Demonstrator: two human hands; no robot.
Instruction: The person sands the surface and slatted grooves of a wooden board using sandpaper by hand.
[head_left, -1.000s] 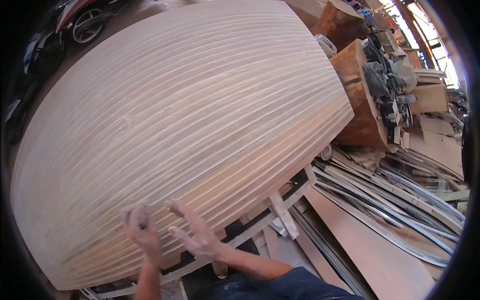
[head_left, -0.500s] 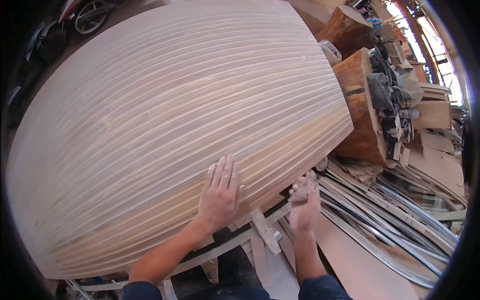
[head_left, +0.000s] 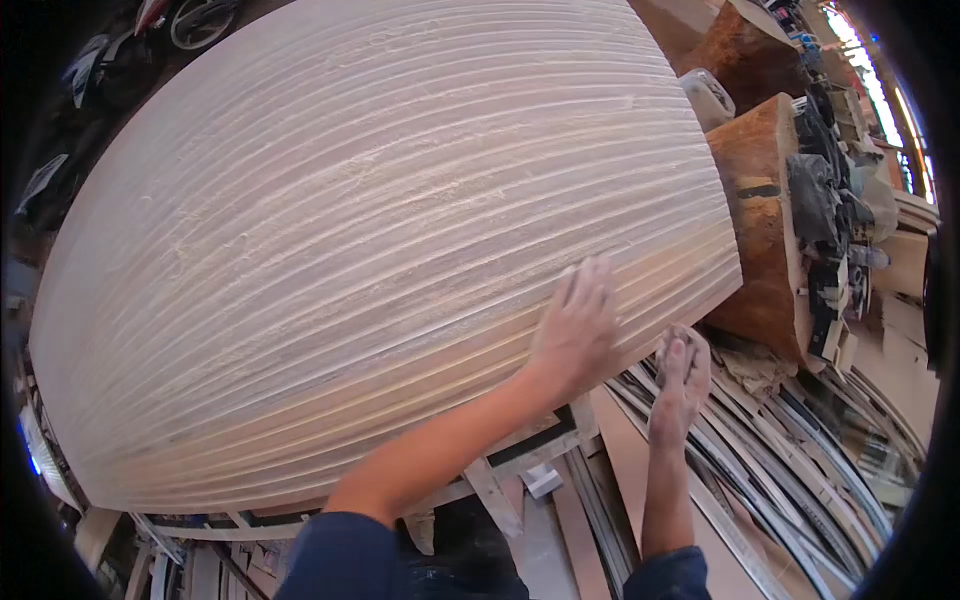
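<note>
A broad, curved wooden hull (head_left: 430, 200) made of long strips fills most of the view. Pale dust covers its upper part, while the strips nearest me show barer, yellowish wood. My left hand (head_left: 578, 325) lies against these lower strips with fingers stretched out, slightly blurred. Beyond the hull's lower right edge, my right hand (head_left: 685, 370) is raised with fingers curled around a small greyish piece whose kind I cannot make out. Whitish dust coats both hands.
Thick wooden slabs (head_left: 765, 220) stand at the right end of the hull, beside dark bags and clutter. Long thin strips (head_left: 770, 470) lie piled at the lower right. A small white block (head_left: 542, 480) rests below the hull. Motorbike parts (head_left: 200, 22) show at the top left.
My left hand has slid right and upward along the lower strips. My right hand, still curled, has also shifted right. The camera view has moved somewhat.
</note>
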